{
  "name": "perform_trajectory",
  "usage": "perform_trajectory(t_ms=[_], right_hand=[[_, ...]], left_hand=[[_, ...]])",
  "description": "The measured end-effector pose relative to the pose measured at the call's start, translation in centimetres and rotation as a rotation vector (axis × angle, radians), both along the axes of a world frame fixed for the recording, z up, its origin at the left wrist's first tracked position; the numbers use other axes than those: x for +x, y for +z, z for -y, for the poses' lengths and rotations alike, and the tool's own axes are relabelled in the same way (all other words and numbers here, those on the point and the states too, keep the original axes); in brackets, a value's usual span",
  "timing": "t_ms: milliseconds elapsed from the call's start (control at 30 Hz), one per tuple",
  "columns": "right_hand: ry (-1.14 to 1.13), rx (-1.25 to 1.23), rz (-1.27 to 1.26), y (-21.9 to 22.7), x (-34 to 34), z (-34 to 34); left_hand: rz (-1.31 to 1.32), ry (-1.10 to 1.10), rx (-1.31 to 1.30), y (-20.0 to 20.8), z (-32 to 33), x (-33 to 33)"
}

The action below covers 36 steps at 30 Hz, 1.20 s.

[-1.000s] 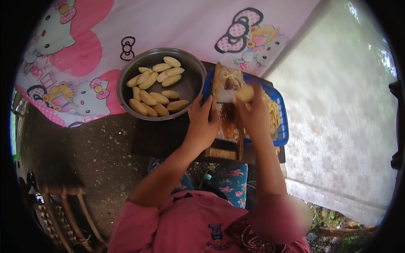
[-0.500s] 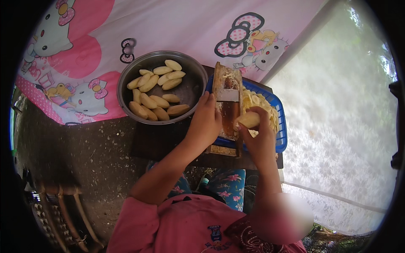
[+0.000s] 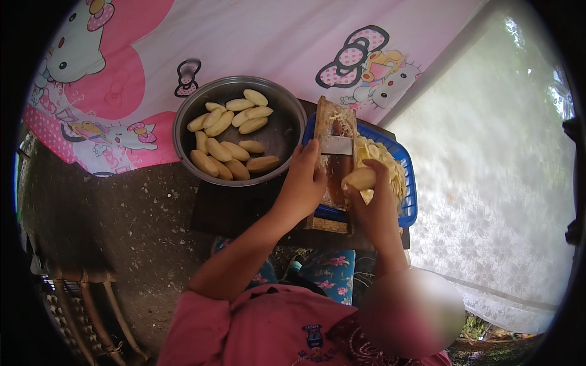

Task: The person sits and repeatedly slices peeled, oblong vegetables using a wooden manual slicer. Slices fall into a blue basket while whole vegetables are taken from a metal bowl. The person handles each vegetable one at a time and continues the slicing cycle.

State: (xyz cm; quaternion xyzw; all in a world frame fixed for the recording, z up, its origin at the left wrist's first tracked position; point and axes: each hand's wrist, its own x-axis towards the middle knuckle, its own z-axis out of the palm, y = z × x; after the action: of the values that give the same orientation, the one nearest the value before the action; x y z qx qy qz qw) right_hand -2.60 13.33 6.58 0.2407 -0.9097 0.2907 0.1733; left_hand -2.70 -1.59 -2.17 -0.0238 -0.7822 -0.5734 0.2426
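My left hand (image 3: 303, 186) is closed on the left edge of a wooden slicer (image 3: 337, 168), below its flat metal blade (image 3: 336, 145). The slicer lies tilted across a blue plastic basket (image 3: 408, 165) holding thin pale-yellow slices (image 3: 395, 174). In my right hand (image 3: 379, 201) is a peeled banana (image 3: 360, 178), pinched between thumb and fingers beside the slicer's lower right edge. Whether the banana touches the board I cannot tell. Several more peeled bananas (image 3: 235, 150) lie in a wide metal basin (image 3: 287, 131) to the left.
Basin and basket stand on a low dark table (image 3: 235, 210) in front of my knees. A pink printed cloth (image 3: 244, 43) hangs behind, and a white lace curtain (image 3: 482, 201) hangs at the right. Bamboo poles (image 3: 91, 311) stand at lower left above bare ground (image 3: 146, 232).
My right hand has tilted the banana slightly and stays beside the slicer. My left hand keeps its hold. The whole view has shifted a little.
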Motion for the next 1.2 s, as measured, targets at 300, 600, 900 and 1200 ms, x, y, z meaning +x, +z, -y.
perform_trajectory(t_ms=[300, 600, 900, 1200], right_hand=[[0.051, -0.123, -0.039, 0.0, -10.0, 1.4], [0.051, -0.011, 0.019, -0.2, -3.0, 0.1], [0.051, -0.013, 0.035, 0.4, -4.2, 0.1], [-0.089, 0.053, -0.081, -0.5, -10.1, 1.3]], left_hand=[[0.059, -0.118, 0.151, -0.4, 0.4, -0.2], [0.008, -0.094, 0.142, -1.3, 0.2, -0.4], [0.071, -0.064, 0.154, -0.6, -0.1, -0.2], [0.045, -0.08, 0.157, -0.9, 0.1, -0.3]])
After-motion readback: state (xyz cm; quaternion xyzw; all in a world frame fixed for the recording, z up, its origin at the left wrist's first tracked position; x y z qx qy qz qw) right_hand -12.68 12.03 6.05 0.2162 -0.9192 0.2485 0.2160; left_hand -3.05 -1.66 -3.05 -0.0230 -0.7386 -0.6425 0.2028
